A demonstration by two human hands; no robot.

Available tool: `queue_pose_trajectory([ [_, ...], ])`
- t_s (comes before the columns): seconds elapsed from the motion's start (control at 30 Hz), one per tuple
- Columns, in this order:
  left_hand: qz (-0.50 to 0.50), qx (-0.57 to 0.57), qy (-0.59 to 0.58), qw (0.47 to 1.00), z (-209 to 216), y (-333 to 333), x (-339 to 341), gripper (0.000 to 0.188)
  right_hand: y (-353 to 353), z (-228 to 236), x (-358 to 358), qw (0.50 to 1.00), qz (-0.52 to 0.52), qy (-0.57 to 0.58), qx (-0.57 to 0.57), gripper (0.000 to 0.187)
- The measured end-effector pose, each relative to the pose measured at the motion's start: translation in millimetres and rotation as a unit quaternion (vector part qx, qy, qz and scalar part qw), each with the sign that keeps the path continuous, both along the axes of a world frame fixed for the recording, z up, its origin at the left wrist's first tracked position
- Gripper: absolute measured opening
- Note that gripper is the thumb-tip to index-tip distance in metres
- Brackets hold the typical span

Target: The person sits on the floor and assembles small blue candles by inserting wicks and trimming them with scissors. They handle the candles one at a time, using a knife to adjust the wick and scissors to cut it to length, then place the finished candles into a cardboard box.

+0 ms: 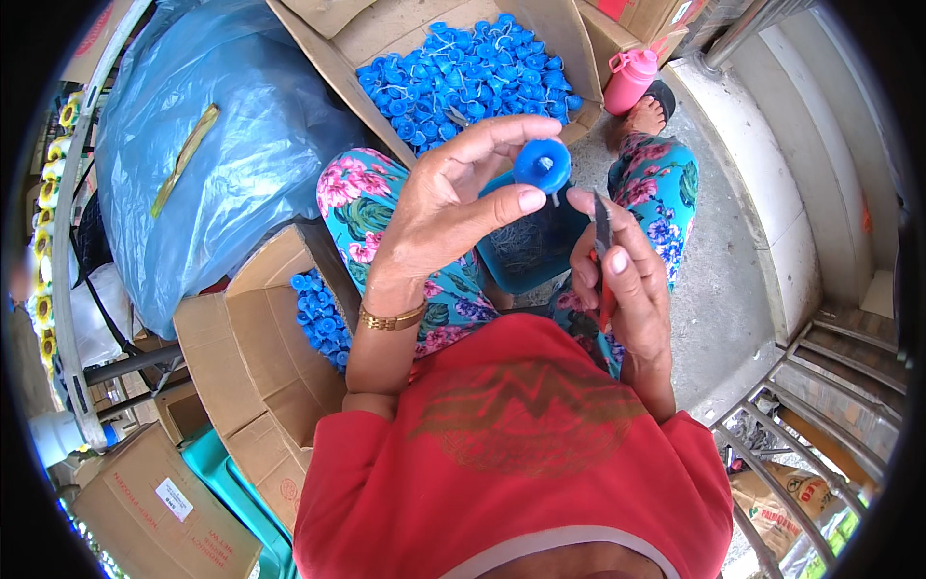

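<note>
My left hand (439, 212) is raised over my lap, with thumb and fingers pinching the edge of a round blue flanged piece (528, 174). A pale spot shows in the middle of the piece, and a thin pale tip sticks out below it. Close by on the right, my right hand (632, 289) is closed around a small knife (603, 230) with a red handle. Its dark blade points up and stands a little apart from the blue piece. Between my knees, below both hands, is a teal bin (521, 282) with thin pale strands in it.
A large cardboard box (328, 72) ahead holds many blue pieces (463, 82) with white strings. Another carton (241, 323) at left holds more. Blue plastic sheeting (241, 135) bulges at far left. A pink bottle (631, 79) stands by my foot; metal bars (772, 463) are at lower right.
</note>
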State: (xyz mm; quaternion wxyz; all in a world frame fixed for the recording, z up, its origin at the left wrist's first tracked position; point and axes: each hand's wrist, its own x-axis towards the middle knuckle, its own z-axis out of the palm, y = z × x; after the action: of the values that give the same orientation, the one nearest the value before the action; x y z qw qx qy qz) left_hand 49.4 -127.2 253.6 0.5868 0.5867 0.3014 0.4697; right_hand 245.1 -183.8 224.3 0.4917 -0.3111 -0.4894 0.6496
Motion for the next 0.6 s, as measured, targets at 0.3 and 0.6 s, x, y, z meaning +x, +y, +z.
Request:
queue_pose_trajectory([
  [0.3, 0.026, 0.037, -0.065, 0.997, -16, -30, 11, 0.050, -17, 0, -11, 0.941, 0.125, 0.266, -0.165, 0.059],
  [0.6, 0.021, -0.057, -0.108, 0.992, -23, -38, 10, 0.052, -6, -9, -9, 0.950, 0.093, 0.264, -0.136, 0.055],
])
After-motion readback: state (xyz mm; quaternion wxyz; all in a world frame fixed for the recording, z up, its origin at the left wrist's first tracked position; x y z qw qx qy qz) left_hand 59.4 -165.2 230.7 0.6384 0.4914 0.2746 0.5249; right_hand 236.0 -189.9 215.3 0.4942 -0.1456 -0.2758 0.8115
